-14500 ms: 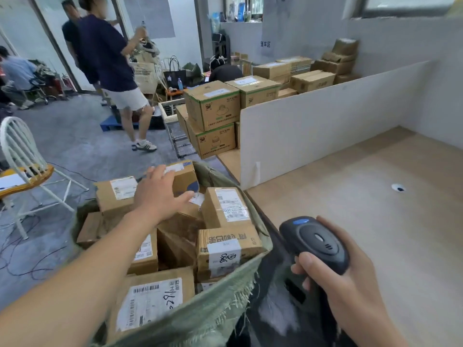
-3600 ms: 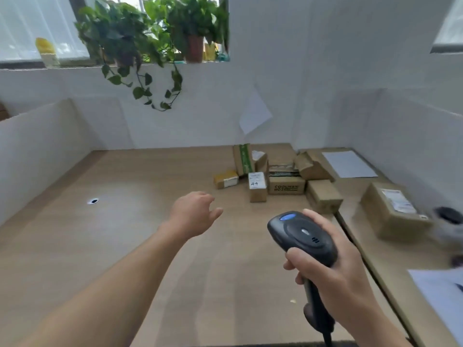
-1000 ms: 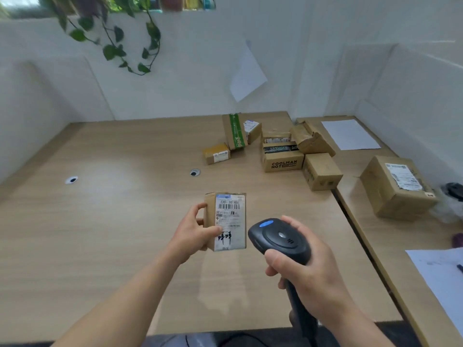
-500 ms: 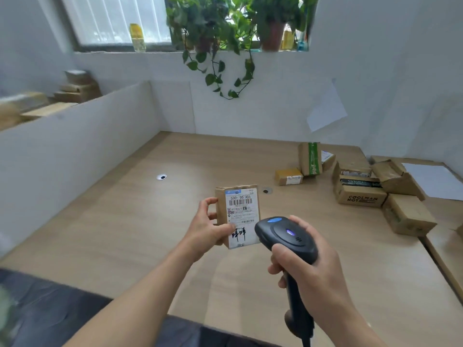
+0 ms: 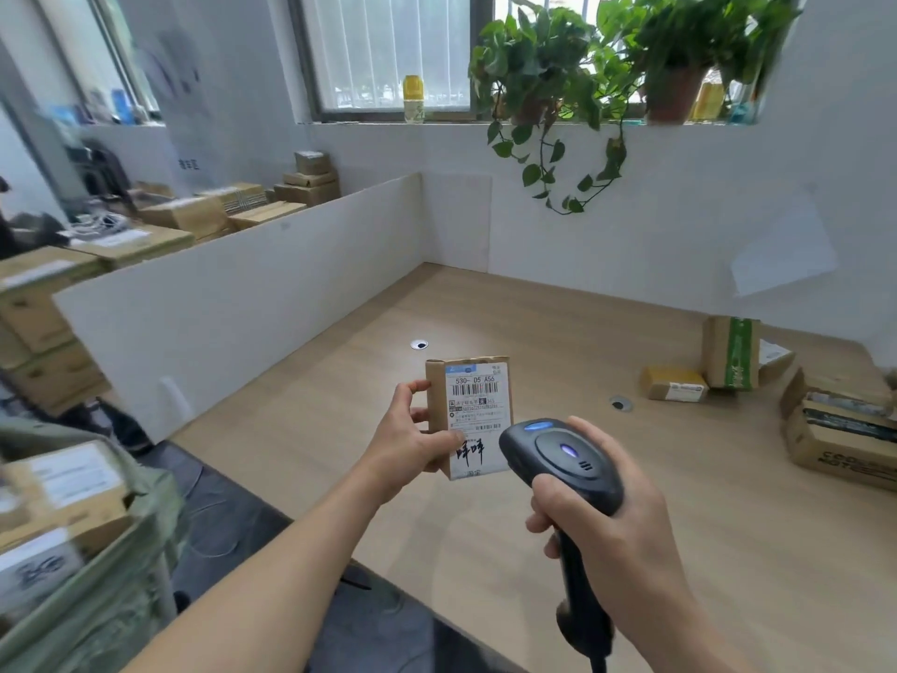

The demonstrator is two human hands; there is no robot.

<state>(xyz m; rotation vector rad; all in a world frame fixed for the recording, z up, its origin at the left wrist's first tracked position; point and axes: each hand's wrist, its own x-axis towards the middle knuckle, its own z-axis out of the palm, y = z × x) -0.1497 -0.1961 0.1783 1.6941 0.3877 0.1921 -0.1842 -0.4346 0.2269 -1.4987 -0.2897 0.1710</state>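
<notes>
The left hand [image 5: 412, 442] grips a small parcel [image 5: 468, 417] and holds it upright in the air above the desk [image 5: 534, 323], over the part nearer the desk's front edge and its left side. The thumb lies across the lower left of the parcel's face, and the fingers curl round its narrow left side.

The parcel is a brown cardboard box, taller than wide. A white shipping label covers almost all of the face turned to the camera. A thin blue strip runs along the label's top, with "530- 05 A56" printed in black below it, then a wide barcode, several lines of fine print with smaller barcodes, and large black handwritten characters near the bottom. The top flap edge looks slightly uneven.

The right hand [image 5: 616, 531] is closed round the handle of a black barcode scanner [image 5: 560, 459]. The scanner's rounded head sits just right of the parcel's lower right corner and overlaps it in this view. A blue patch and a small violet light glow on top of the head.

Toward the desk's right edge lie a flat brown box [image 5: 672, 383], an upright box with green tape [image 5: 732, 353] and a larger printed carton [image 5: 839, 444]. A white partition [image 5: 242, 293] lines the left edge.
</notes>
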